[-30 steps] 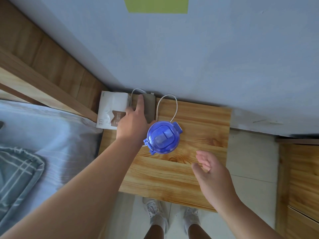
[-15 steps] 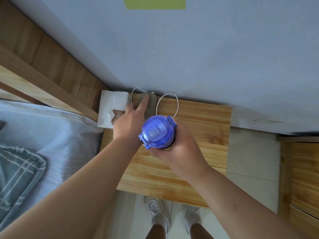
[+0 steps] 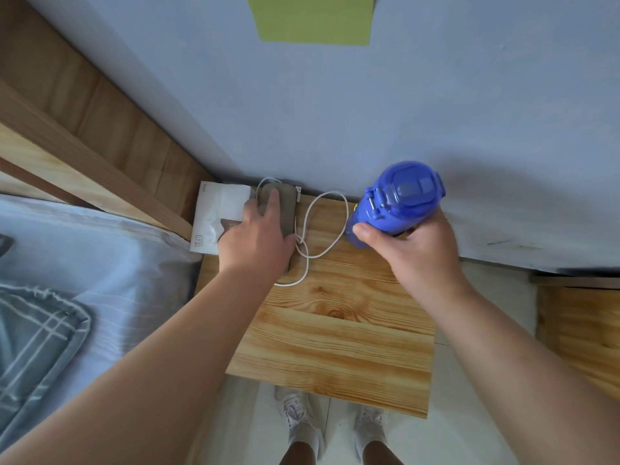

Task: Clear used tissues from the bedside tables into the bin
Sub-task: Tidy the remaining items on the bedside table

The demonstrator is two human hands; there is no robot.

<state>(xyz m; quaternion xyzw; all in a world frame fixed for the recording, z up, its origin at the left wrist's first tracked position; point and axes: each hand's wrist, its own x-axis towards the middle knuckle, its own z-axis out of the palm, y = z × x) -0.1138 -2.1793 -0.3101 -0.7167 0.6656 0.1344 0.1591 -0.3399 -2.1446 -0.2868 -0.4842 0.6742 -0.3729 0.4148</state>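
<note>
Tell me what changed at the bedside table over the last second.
The right hand took hold of the blue bottle and carried it right, toward the wall, now tilted. The left hand stays on the grey device; the tissue pack has not moved.

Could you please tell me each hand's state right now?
The left hand rests open on the grey power bank.
The right hand grips the blue bottle.

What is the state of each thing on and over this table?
bottle: lid shut, held.
right hand: grips the bottle.
left hand: rests on the grey device.
grey device: flat on the table.
cable: looped loosely on the table.
tissue pack: opened, tissue poking out.
</note>
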